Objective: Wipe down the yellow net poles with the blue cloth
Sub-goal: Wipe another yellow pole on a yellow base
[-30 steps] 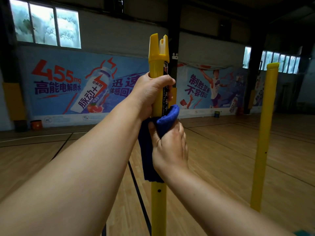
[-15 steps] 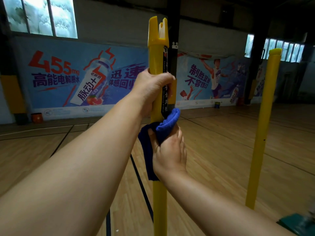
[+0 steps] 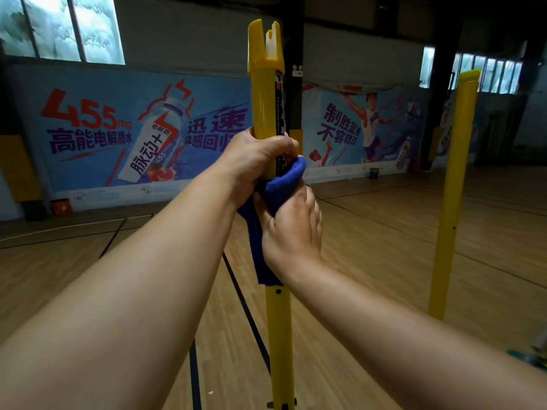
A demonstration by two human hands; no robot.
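A yellow net pole with a notched top and a black label strip stands upright right in front of me. My left hand is wrapped around it below the label's middle. Just under that hand, my right hand presses the blue cloth around the pole; a tail of the cloth hangs down to the left of my wrist. A second yellow pole stands apart at the right, untouched.
Wooden court floor with dark lines spreads all around. A blue advertising banner covers the far wall. A teal object lies on the floor at the lower right edge.
Both hands have slid slightly down the near pole, so more of its top and label shows above my left hand. The view has shifted a little.
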